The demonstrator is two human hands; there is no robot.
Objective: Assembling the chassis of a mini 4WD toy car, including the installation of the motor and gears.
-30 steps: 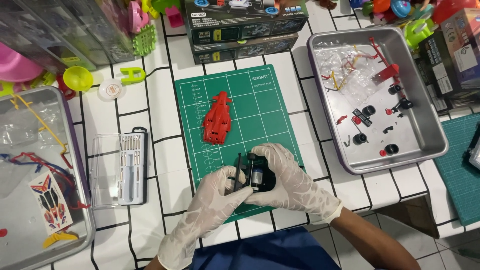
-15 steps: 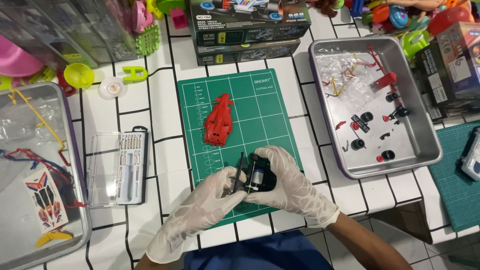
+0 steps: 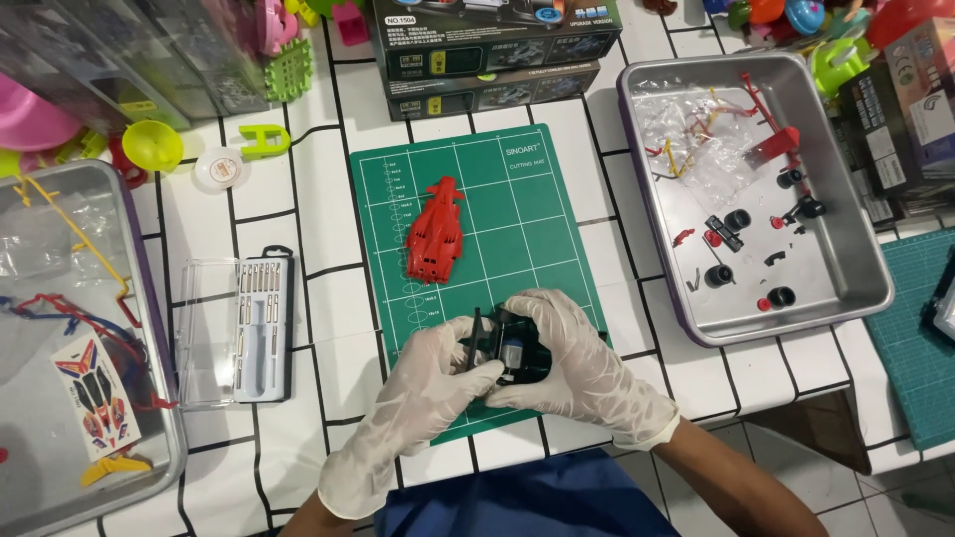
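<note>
Both my hands wear white gloves and meet over the near edge of a green cutting mat (image 3: 527,209). Together they hold a black toy car chassis (image 3: 512,356) with a small silver motor in it. My left hand (image 3: 428,403) grips its left side, with a thin dark tool standing between the fingers. My right hand (image 3: 577,373) cups the right side. A red toy car body shell (image 3: 435,242) lies on the mat, a little beyond my hands.
A metal tray (image 3: 856,268) at the right holds black wheels, small red parts and plastic bags. Another tray (image 3: 20,497) at the left holds a sticker sheet and sprues. A clear screwdriver case (image 3: 234,330) lies left of the mat. Dark boxes (image 3: 487,50) stand behind it.
My hands have stayed on the chassis at the mat's near edge, shifting only slightly. The view has drifted a little.
</note>
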